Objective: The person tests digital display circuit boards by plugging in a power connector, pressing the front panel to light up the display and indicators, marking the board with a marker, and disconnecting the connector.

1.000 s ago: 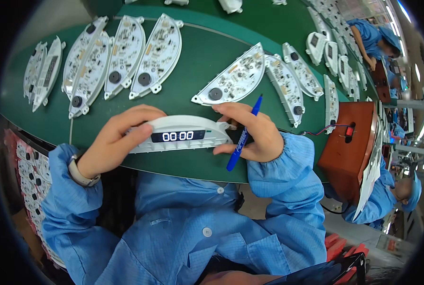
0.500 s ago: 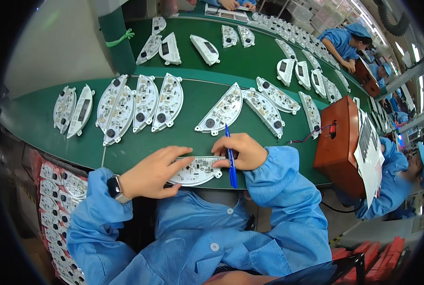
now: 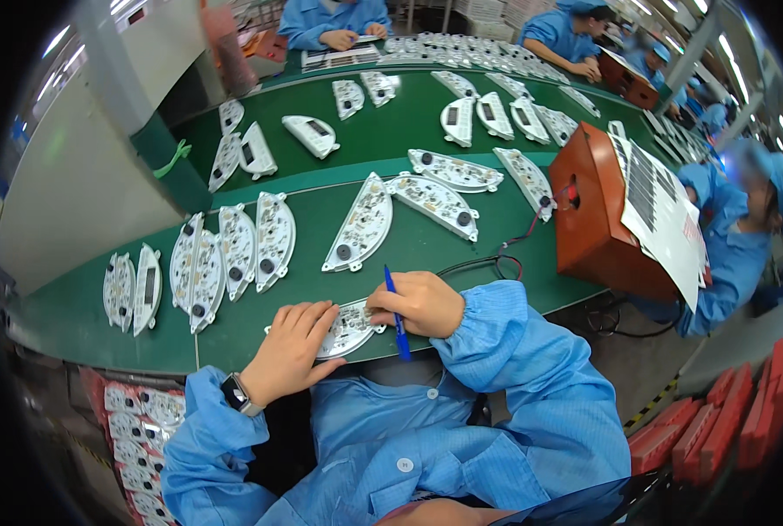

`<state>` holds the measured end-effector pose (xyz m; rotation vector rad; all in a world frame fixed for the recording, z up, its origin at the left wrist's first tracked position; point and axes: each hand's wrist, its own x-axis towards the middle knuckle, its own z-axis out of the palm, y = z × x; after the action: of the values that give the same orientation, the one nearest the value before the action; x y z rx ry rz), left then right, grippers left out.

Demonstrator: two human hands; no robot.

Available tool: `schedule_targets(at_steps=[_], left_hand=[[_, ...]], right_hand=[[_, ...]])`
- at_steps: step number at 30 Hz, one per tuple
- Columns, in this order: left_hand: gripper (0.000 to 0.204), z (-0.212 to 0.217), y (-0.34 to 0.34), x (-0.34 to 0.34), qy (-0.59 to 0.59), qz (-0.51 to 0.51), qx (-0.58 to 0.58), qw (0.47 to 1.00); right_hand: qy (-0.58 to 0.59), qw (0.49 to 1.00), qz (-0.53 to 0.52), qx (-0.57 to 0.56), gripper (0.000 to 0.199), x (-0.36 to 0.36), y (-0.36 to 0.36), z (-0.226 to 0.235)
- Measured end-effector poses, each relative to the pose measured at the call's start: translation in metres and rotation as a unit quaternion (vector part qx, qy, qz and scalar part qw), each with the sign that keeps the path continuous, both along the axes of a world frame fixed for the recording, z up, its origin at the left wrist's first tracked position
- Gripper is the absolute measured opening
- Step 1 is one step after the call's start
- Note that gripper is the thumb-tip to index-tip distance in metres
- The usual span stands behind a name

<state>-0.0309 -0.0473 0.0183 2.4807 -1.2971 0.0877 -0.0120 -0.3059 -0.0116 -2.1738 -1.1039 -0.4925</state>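
A half-moon white circuit board (image 3: pixel 348 331) lies at the near edge of the green table. My left hand (image 3: pixel 288 352), with a watch on its wrist, grips it across its left part, fingers over the top and thumb at the curved near edge. That hand covers much of the board's left end. In my right hand (image 3: pixel 422 305) a blue pen (image 3: pixel 398 317) is tucked between the fingers, point down toward me. The bent fingertips of this hand touch the board's right end. Beyond it lies another half-moon board (image 3: pixel 359 223) with a black round part.
Several similar boards (image 3: pixel 275 241) lie to the left and others (image 3: pixel 435 206) farther back. At right stands a brown box (image 3: pixel 597 210) with papers and a dark cable (image 3: pixel 479 261). Packed boards (image 3: pixel 137 430) are at lower left, red trays (image 3: pixel 698 430) at lower right. Co-workers sit around.
The view has turned, so the table and box appear shifted. My left fingers have come closer together and lie farther over the board. The pen remains in my right hand.
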Motion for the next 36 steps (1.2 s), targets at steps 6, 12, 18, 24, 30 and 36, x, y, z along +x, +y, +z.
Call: schedule_targets(at_steps=[6, 12, 18, 24, 30, 36], left_hand=[[0.067, 0.004, 0.003, 0.005, 0.018, -0.028, 0.013, 0.999], [0.035, 0.024, 0.006, 0.04, 0.21, 0.013, -0.063, 0.975], [0.031, -0.022, 0.035, 0.086, 0.43, 0.04, -0.223, 0.874], [0.041, -0.035, 0.044, 0.092, 0.602, 0.05, -0.284, 0.745], [0.04, -0.045, 0.046, 0.101, 0.587, 0.05, -0.277, 0.759], [0.036, -0.05, 0.053, 0.102, 0.524, 0.06, -0.255, 0.81]], right_hand=[[-0.114, 0.934, -0.337, -0.034, 0.031, 0.018, -0.054, 0.041], [-0.164, 0.584, -0.723, -0.331, 0.035, 0.058, -0.178, 0.059], [-0.11, 0.51, -0.737, -0.43, 0.041, 0.07, -0.202, 0.038], [-0.096, 0.469, -0.753, -0.451, 0.041, 0.078, -0.203, 0.044], [-0.103, 0.495, -0.75, -0.426, 0.044, 0.074, -0.209, 0.043], [-0.159, 0.509, -0.754, -0.384, 0.04, 0.078, -0.209, 0.037]])
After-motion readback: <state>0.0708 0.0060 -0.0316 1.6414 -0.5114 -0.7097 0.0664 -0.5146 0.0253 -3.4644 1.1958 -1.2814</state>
